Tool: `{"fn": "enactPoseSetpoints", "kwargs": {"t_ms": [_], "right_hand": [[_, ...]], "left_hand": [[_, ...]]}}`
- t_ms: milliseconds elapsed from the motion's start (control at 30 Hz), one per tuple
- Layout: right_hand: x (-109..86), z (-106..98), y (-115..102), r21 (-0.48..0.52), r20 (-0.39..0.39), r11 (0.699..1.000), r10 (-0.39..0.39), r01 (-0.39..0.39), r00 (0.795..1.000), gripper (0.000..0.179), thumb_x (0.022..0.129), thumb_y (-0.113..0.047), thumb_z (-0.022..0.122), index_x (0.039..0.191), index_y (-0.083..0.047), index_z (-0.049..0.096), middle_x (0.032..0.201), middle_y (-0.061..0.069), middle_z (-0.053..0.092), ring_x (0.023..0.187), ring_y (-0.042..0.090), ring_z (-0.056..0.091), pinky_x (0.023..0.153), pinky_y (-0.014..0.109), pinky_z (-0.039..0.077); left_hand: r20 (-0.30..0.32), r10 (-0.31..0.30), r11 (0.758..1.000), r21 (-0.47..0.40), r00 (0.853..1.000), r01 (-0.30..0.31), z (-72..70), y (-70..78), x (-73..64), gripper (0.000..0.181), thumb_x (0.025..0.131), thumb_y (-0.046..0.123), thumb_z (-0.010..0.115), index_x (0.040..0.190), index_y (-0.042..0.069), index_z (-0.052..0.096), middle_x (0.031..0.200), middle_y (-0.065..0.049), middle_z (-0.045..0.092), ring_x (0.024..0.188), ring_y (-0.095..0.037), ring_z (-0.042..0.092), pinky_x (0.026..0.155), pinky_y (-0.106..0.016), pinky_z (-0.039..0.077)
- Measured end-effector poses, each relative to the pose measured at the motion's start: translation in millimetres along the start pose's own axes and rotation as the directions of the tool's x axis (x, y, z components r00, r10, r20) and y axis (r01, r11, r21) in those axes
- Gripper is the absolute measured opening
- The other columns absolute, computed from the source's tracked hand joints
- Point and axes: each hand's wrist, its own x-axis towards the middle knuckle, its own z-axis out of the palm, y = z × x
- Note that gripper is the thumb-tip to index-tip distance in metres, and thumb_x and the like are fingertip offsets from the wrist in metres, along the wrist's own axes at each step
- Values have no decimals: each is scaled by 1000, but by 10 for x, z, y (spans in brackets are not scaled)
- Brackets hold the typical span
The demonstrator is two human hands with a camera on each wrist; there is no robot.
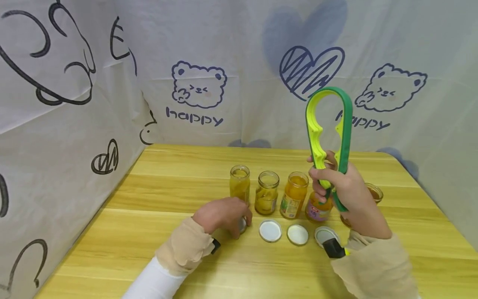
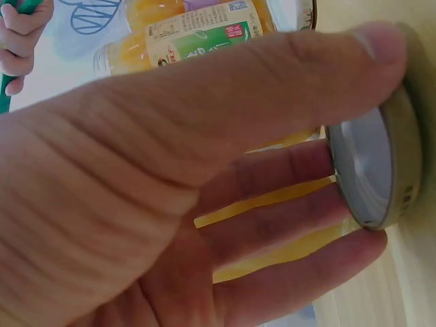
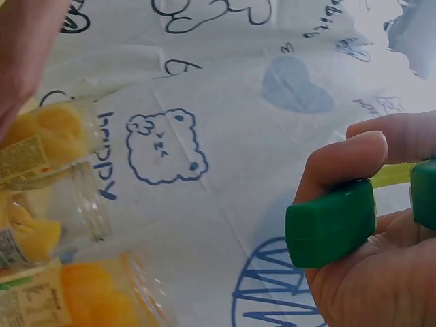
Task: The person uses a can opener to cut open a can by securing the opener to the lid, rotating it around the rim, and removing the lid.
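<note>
My left hand [image 1: 224,214] pinches a metal jar lid [image 2: 364,167] by its rim, thumb on one side and fingertips on the other, down close to the wooden table. The lid's pale inner face shows in the left wrist view. Right behind that hand stands an uncapped glass jar [image 1: 239,182] of yellow fruit. My right hand [image 1: 354,191] grips the handle ends of a green and yellow jar opener [image 1: 347,124], raised above the table with its loop pointing up. Nothing sits inside the loop.
To the right, in a row, stand a jar of yellow fruit [image 1: 267,195], an orange-filled jar [image 1: 294,199], a purple-labelled jar [image 1: 317,211] and a partly hidden jar [image 1: 375,192]. Before them lie lids, including a white-faced lid [image 1: 270,231]. A printed cloth [image 1: 257,104] hangs behind the table.
</note>
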Motion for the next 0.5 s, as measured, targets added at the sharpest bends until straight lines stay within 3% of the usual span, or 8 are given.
{"fn": "enactPoseSetpoints", "kwargs": {"t_ms": [300, 500], "right_hand": [[-65, -178, -69, 60, -31, 998, -13, 14, 999, 15, 106, -9, 52, 121, -5, 52, 72, -2, 56, 52, 20, 40, 45, 27, 45], [-141, -423, -40, 31, -32, 999, -44, 45, 999, 29, 113, -30, 40, 125, -7, 54, 77, -3, 61, 48, 14, 45, 40, 25, 45]], "left_hand": [[-34, -42, 997, 61, 999, 44, 38, 64, 42, 42, 74, 7, 89, 112, 22, 78, 117, 1, 74, 96, -11, 63, 82, -26, 56], [-40, -36, 995, 96, 999, 40, 35, 106, 46, 44, 73, 6, 90, 113, 21, 78, 115, 0, 75, 93, -11, 64, 79, -25, 56]]}}
